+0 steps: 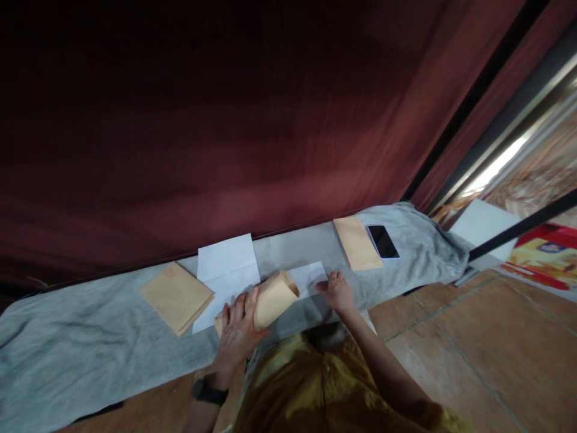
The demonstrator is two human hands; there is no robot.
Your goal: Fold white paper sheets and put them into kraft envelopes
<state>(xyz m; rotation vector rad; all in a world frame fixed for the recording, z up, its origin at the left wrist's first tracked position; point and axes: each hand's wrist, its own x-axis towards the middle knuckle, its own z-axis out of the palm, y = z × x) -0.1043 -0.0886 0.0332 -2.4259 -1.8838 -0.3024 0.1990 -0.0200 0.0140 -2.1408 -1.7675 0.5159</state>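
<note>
My left hand [238,328] is closed on a brown paper envelope [274,300], thumb along its near side and fingers over its back. The envelope bulges, its mouth gaping toward the right. Just past that mouth lies a folded white sheet [311,278], its left end hidden by the envelope. At the sheet's right end my right hand [337,291] pinches the edge between thumb and curled fingers. A larger creased white sheet [228,261] lies behind my left hand, partly under the envelope.
Everything lies on a narrow bench with a grey cloth [99,337]. More brown envelopes [175,297] lie at left, with another brown envelope [358,243] and a phone [383,242] at right. A dark red curtain [270,150] hangs behind; a black pole [523,225] stands right.
</note>
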